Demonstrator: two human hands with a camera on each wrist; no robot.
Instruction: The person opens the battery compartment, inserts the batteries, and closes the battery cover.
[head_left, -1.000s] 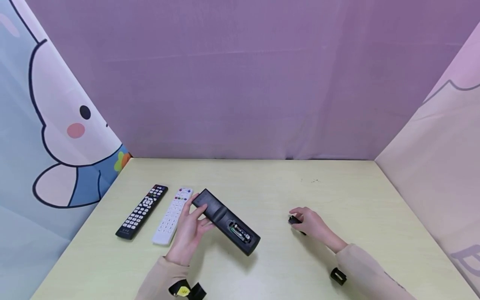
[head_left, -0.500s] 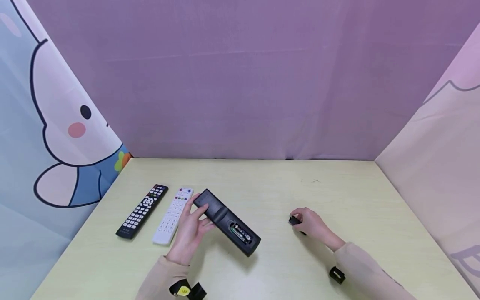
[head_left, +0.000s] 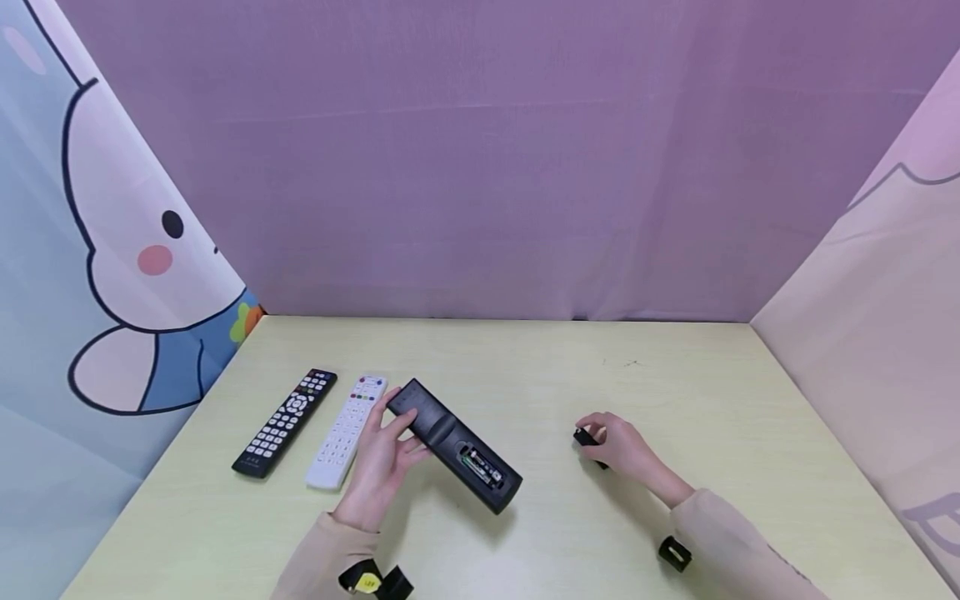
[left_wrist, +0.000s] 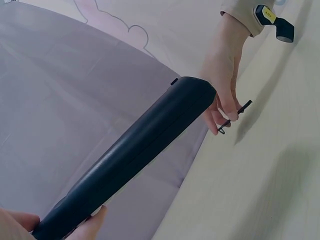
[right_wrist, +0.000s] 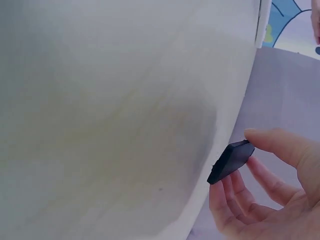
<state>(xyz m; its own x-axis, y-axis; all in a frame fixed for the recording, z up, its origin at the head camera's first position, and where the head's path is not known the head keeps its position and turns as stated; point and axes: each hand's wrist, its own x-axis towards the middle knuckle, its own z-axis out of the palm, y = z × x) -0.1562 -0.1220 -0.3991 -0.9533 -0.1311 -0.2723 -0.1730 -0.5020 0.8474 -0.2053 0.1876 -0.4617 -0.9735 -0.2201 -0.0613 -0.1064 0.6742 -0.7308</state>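
Note:
My left hand [head_left: 378, 467] grips one end of a black remote control [head_left: 450, 442], back side up and slanting down to the right. Its battery compartment [head_left: 480, 465] is uncovered, with a battery showing inside. In the left wrist view the same remote [left_wrist: 135, 145] is seen from its side, held between thumb and fingers. To the right, above the table, my right hand [head_left: 618, 446] pinches a small black battery cover [head_left: 588, 439]. The right wrist view shows this cover [right_wrist: 231, 161] between the thumb and several fingertips, apart from the remote.
A black remote [head_left: 285, 423] with white buttons lies at the left of the pale table [head_left: 540, 358]. Beside it is a white remote [head_left: 347, 433], partly behind my left hand. A purple cloth [head_left: 480, 167] hangs along the table's back edge, with printed cloths at both sides.
The right hand with the battery cover has shifted very slightly left, and the cover is turned a little. The left hand and its remote stay nearly still.

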